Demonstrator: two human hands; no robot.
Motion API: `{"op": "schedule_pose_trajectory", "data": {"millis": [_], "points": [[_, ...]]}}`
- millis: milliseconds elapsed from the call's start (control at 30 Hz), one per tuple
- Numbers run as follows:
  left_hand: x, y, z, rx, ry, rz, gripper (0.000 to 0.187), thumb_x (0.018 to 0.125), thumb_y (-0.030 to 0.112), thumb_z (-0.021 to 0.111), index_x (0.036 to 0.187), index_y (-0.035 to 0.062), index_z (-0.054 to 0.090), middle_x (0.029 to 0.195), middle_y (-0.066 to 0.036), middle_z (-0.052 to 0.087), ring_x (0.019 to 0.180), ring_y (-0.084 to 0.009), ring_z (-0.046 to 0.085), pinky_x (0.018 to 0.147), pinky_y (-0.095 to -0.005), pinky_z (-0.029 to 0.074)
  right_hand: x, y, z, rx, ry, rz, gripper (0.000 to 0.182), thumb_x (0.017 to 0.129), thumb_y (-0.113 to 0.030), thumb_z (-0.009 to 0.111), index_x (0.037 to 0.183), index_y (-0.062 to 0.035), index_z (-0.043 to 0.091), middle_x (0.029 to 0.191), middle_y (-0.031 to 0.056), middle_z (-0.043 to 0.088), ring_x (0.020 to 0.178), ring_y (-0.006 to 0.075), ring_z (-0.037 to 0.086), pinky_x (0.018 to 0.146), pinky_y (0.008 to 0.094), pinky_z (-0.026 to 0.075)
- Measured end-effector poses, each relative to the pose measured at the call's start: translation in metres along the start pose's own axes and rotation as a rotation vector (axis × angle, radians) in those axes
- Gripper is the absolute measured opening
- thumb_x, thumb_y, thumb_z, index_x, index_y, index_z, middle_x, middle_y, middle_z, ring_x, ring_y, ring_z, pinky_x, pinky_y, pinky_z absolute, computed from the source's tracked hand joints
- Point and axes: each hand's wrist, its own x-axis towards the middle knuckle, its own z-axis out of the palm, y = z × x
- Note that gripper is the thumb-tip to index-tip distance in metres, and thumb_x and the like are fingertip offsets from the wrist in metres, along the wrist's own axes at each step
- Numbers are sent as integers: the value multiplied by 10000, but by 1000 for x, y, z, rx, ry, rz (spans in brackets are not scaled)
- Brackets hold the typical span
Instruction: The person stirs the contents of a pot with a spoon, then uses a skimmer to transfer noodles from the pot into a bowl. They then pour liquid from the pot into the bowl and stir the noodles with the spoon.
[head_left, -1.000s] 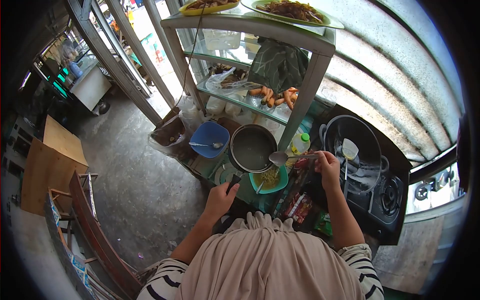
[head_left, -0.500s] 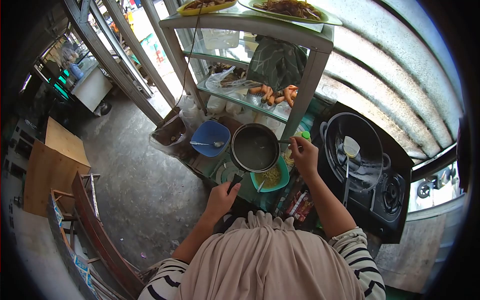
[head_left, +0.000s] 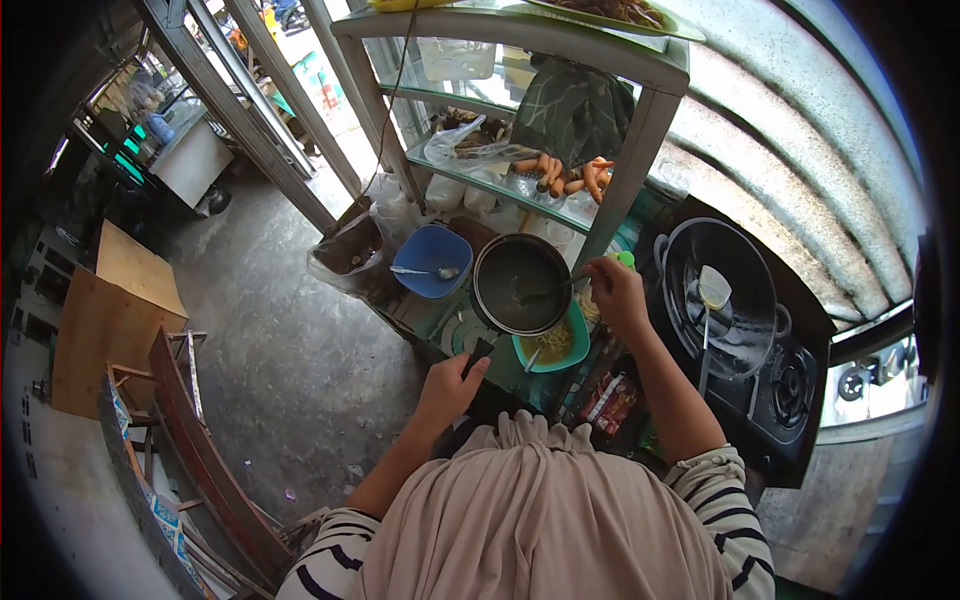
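My left hand (head_left: 450, 388) is closed around the black handle of a saucepan (head_left: 515, 262), which I hold tilted above the counter. Inside the pan is a thin layer of greyish liquid or residue. Fingers pinched, my right hand (head_left: 618, 292) grips a dark spoon-like utensil (head_left: 548, 293) whose end reaches over the rim into the pan. Partly beneath the pan stands a turquoise bowl (head_left: 582, 345) with noodles in broth and a spoon. Left of the pan, a blue bowl (head_left: 425, 280) has a metal spoon (head_left: 440, 272) in it.
On the right, a large wok (head_left: 735, 330) with a spatula (head_left: 713, 290) sits on a black gas stove (head_left: 790, 390). A glass-shelved cabinet (head_left: 640, 150) holding carrots (head_left: 548, 170) rises behind the counter. A plastic-lined bin (head_left: 345, 250) stands left; red packets (head_left: 608, 400) lie near my right forearm.
The utensil in my right hand has gone further into the saucepan, so its end now shows inside. The camera view has shifted slightly; my left hand keeps the handle.
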Motion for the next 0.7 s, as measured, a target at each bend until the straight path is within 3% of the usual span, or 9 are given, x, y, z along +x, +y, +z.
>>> {"op": "schedule_pose_trajectory", "data": {"millis": [133,233,333,433,500,533,600,700], "points": [[-2,0,0,30,7,14,407,923,316,597,763,-54,540,632,-237,525,525,-357,474,522,-390,402,11,-3,-12,48,133,-74,78,854,-32,626,917,-8,665,788,146,646,633,243,634,602,311,482],[-3,-1,0,28,-13,0,409,920,315,600,760,-56,537,637,-244,525,534,-379,479,522,-395,400,15,-6,-14,-82,182,-250,88,857,-41,625,925,-17,676,784,145,652,644,255,643,604,312,488],[-3,0,1,26,-6,2,417,920,320,599,758,-59,534,634,-248,519,533,-381,478,518,-398,395,13,-3,-11,-136,105,-178,111,856,-70,633,944,-28,685,755,142,655,666,274,655,603,306,490],[-3,1,0,17,10,31,431,922,326,596,746,-61,521,623,-246,506,517,-357,454,514,-396,388,6,7,-4,-161,155,-102,135,868,-107,627,953,-18,683,705,127,655,597,227,648,570,293,484],[-3,1,-2,75,-20,3,403,938,333,588,760,-26,542,598,-174,496,525,-227,408,516,-356,379,1,7,-1,87,61,283,177,888,-143,611,953,7,680,658,86,650,512,155,610,519,268,465],[-3,1,-2,76,-20,2,403,938,333,588,760,-26,542,598,-174,496,525,-227,408,516,-356,379,0,6,2,88,60,284,177,888,-143,611,953,7,680,658,86,650,512,155,610,519,268,465],[-2,1,0,54,-8,7,444,924,329,592,726,-57,499,602,-234,489,509,-335,412,513,-399,379,-3,5,6,211,15,387,224,911,-168,590,946,36,675,668,51,648,477,99,572,478,243,442],[-2,1,1,43,-4,12,441,924,330,592,728,-55,505,600,-232,490,510,-339,427,513,-400,379,-3,15,17,338,-23,432,238,917,-174,587,948,46,672,688,44,651,480,95,563,463,230,424]]}}
